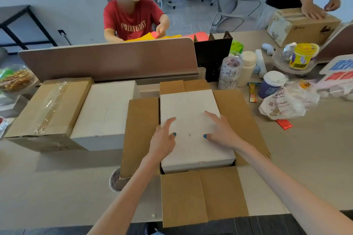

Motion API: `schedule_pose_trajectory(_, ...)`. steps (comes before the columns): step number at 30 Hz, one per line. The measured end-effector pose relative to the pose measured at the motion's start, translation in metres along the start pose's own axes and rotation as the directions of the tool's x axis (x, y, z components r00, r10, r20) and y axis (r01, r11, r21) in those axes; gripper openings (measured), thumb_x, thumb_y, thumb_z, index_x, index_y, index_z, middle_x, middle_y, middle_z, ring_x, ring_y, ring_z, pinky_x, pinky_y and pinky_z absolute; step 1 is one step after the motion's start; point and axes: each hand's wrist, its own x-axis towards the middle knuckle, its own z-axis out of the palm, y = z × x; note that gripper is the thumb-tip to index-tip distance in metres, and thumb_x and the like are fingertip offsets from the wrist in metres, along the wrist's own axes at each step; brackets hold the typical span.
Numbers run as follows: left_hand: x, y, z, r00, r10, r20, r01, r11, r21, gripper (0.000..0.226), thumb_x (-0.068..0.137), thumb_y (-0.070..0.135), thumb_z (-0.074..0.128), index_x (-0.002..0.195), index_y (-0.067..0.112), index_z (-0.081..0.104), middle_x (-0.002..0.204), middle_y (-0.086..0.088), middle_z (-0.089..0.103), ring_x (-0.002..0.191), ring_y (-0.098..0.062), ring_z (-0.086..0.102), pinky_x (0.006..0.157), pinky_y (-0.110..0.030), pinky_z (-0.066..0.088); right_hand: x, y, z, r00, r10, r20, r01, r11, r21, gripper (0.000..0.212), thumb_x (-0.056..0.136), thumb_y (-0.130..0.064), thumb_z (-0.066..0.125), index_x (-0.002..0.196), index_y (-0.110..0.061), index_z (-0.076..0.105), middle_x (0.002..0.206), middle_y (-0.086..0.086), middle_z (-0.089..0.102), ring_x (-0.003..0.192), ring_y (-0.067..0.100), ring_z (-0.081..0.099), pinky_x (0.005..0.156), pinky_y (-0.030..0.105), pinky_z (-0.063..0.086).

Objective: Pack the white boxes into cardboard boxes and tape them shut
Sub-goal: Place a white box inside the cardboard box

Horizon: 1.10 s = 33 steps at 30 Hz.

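**A:** So where was the white box [188, 112]?

**B:** It sat in the open cardboard box [202, 194], flaps out. The left hand [164, 139] and right hand [222, 131] lay flat on its lid, fingers spread, gripping nothing. It looked stiff and probably light, so I'd grab the side edges. A spare white box [104, 108] sat just left.

Single head-worn wide-angle camera sitting above near edge of beige tabletop [57, 187], looking forward and steeply down. Wearer's forearms entering from bottom edge; left hand [164, 139] and right hand [221, 131] lying near frame centre, close to lens. Open brown cardboard box [238, 120] holding flat white box [189, 112] filling middle ground. Wide lens bending outer scene: brown desk divider [107, 59] curving across upper half, seated person in red T-shirt [131, 19] facing camera beyond it.
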Motion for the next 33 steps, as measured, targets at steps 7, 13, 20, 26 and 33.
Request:
schedule_pose_trajectory(7,-0.007,-0.005,0.024,0.993,-0.082,0.085,0.062,0.973,0.222,0.059,0.097,0.006,0.046,0.146,0.032,0.025,0.143,-0.019,0.029,0.112,-0.033,0.054,0.087,-0.038,0.052,-0.002,0.012,0.03,0.996,0.09,-0.004,-0.089,0.973,-0.214,0.081,0.082,-0.032,0.071,0.146,-0.028,0.023,0.146,0.015,0.011,0.137,0.035,0.016,0.113,0.042,0.027)
schedule_pose_trajectory(13,-0.013,-0.003,0.021,0.998,-0.061,0.021,0.055,0.971,0.231,0.052,0.097,0.011,0.049,0.145,0.027,0.035,0.134,-0.012,0.04,0.102,-0.027,0.057,0.079,-0.035,0.053,-0.004,0.012,0.033,0.992,0.109,-0.059,-0.118,0.978,-0.174,0.082,0.078,-0.033,0.073,0.144,-0.026,0.026,0.143,0.009,0.017,0.133,0.029,0.027,0.107,0.041,0.036)
schedule_pose_trajectory(20,-0.04,-0.013,0.015,0.96,0.25,-0.124,-0.156,0.848,0.506,0.037,0.09,-0.008,0.048,0.117,0.009,0.065,0.128,-0.011,0.061,0.12,-0.026,0.057,0.068,-0.032,0.052,-0.026,0.011,0.035,0.984,-0.142,-0.104,0.042,0.762,-0.646,0.04,0.094,-0.033,0.052,0.128,-0.012,0.043,0.148,0.016,0.025,0.14,0.033,0.023,0.111,0.039,0.031)
schedule_pose_trajectory(26,-0.068,-0.061,-0.001,0.762,0.639,0.105,-0.588,0.615,0.525,0.067,0.061,-0.013,0.068,0.122,0.014,0.067,0.132,-0.005,0.062,0.124,-0.022,0.057,0.105,-0.041,0.043,-0.071,0.038,0.009,0.93,-0.302,0.211,0.354,0.574,-0.738,0.076,0.084,0.013,0.038,0.152,-0.017,0.019,0.162,0.003,0.003,0.149,0.019,0.005,0.117,0.028,0.017)
schedule_pose_trajectory(33,-0.094,-0.087,-0.008,0.71,0.595,0.377,-0.671,0.409,0.619,0.084,0.072,0.004,0.057,0.151,0.018,0.03,0.158,-0.002,0.029,0.146,-0.017,0.026,0.119,-0.044,0.023,-0.097,0.068,-0.016,0.864,-0.302,0.403,0.497,0.379,-0.78,0.09,0.082,0.001,0.054,0.154,-0.023,0.006,0.162,0.0,-0.002,0.149,0.015,0.004,0.121,0.027,0.007)
